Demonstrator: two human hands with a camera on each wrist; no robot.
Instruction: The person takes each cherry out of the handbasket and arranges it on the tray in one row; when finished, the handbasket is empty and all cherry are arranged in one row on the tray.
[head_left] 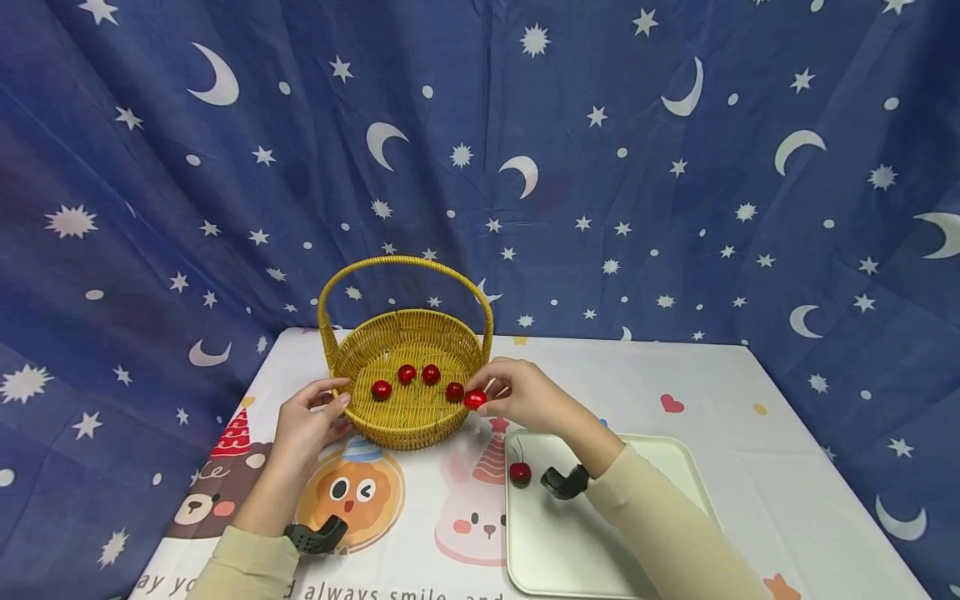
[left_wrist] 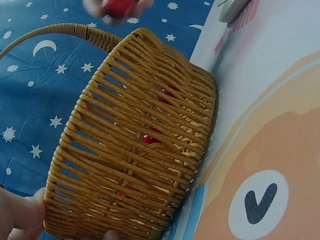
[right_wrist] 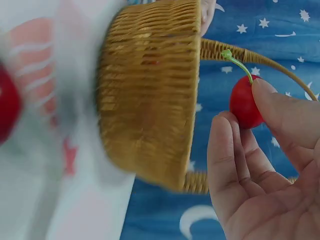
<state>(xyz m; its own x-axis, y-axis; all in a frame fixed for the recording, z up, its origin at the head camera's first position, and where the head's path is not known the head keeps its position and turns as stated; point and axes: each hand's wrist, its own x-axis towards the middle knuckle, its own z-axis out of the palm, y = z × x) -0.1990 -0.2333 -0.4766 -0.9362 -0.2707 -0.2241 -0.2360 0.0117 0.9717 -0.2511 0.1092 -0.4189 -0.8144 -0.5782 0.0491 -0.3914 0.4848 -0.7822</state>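
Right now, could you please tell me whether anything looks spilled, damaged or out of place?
Nothing stands out: the basket stands upright on the table with four cherries visible inside, another cherry lies on the tray, and the right hand holds one more cherry near the basket's rim.

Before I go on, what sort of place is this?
Probably a staged indoor tabletop setup: a blue moon-and-star curtain hangs behind a cartoon-printed tablecloth, and black wrist devices are worn.
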